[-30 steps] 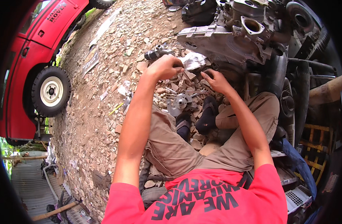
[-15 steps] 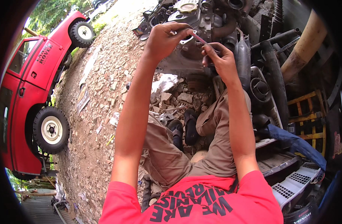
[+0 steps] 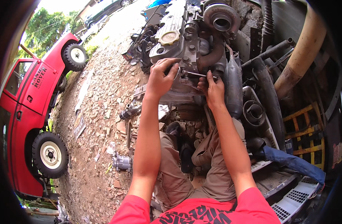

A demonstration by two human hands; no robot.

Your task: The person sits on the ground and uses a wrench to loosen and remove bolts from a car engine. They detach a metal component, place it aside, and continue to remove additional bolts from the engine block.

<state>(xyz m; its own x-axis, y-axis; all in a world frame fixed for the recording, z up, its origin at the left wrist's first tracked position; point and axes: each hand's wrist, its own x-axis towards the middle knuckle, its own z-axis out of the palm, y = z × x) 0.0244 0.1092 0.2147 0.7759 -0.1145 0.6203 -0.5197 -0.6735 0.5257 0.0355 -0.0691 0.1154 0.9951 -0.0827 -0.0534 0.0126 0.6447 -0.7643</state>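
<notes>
An engine point(image 3: 201, 54) with a pale ribbed valve cover point(image 3: 174, 22) and a round filler cap point(image 3: 168, 37) stands in front of me. My right hand point(image 3: 214, 90) is closed on one end of a slim, shiny wrench point(image 3: 195, 74). Its other end lies against the front face of the engine, close to a bolt. Beside that end is my left hand point(image 3: 160, 79), thumb and forefinger curved and apart near the casting. No object shows clearly in the left hand; its other fingers are partly hidden.
A turbocharger point(image 3: 221, 18) sits on the engine's far right, above a dark cylinder point(image 3: 234, 87). Pipes and a bamboo pole point(image 3: 301, 52) crowd the right. A metal part point(image 3: 122, 162) lies on stony ground at left, with a red vehicle point(image 3: 29, 112) beyond.
My view has shifted, showing more of the engine. Both hands have come down to the engine front. The wrench, raised between both hands before, now lies against the engine, gripped by my right hand.
</notes>
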